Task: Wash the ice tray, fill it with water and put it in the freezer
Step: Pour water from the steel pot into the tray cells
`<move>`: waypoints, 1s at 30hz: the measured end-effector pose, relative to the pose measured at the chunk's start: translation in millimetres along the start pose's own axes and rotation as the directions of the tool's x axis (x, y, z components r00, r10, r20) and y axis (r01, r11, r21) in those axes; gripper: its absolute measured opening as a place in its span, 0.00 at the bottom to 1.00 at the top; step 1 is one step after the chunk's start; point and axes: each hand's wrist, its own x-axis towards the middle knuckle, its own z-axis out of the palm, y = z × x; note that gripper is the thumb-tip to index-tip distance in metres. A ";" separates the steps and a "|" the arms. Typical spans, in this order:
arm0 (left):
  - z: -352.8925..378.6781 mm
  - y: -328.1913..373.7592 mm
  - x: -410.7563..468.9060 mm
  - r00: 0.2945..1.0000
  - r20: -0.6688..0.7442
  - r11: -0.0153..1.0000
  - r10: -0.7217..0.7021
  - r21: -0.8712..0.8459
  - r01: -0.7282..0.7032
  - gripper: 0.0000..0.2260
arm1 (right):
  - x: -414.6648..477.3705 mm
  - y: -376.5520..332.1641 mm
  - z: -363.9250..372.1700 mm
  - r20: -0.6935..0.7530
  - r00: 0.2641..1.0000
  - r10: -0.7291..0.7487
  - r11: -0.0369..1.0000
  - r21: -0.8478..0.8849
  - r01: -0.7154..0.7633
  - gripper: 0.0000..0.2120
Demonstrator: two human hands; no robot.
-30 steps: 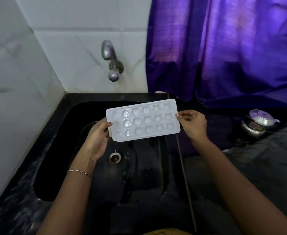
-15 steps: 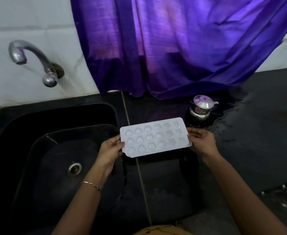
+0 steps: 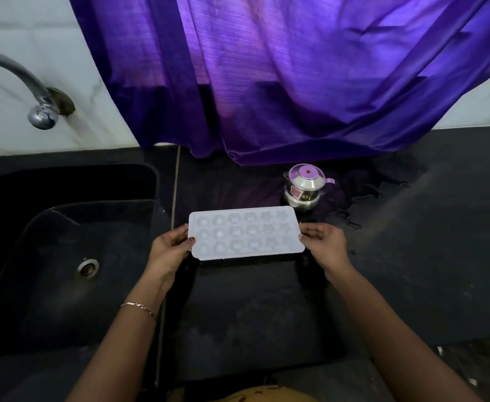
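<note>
Two hands (image 3: 169,250) (image 3: 325,245) at ice tray (image 3: 245,233) ends

The tap (image 3: 39,111) runs out past the left edge, so its spout end is cut off, and the sink (image 3: 78,184) is cut there too. The ice tray (image 3: 245,233) hides the fingers of the left hand (image 3: 169,250) beneath its end. The right hand (image 3: 326,245) covers the other end's rim. Whether the tray's cups hold water cannot be told. The sticker on the steel pot (image 3: 303,190) is too small to read.
</note>
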 end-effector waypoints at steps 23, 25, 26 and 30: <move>9.4 10.8 4.9 0.990 -0.109 0.984 -0.090 0.141 0.105 0.16 | 101.0 -34.0 -11.5 -0.259 0.962 0.085 0.956 0.292 -0.005 0.14; 9.4 12.1 6.1 0.990 -0.102 0.983 -0.102 0.142 0.115 0.15 | 104.2 -36.5 -10.8 -0.235 0.965 0.113 0.937 0.349 -0.025 0.18; 9.2 13.1 6.2 0.989 -0.097 0.983 -0.110 0.137 0.122 0.15 | 105.5 -38.0 -9.7 -0.222 0.966 0.129 0.930 0.365 -0.041 0.20; 8.8 14.8 6.3 0.987 -0.088 0.983 -0.135 0.110 0.144 0.15 | 111.8 -42.6 -5.0 -0.214 0.951 0.224 0.890 0.443 -0.110 0.25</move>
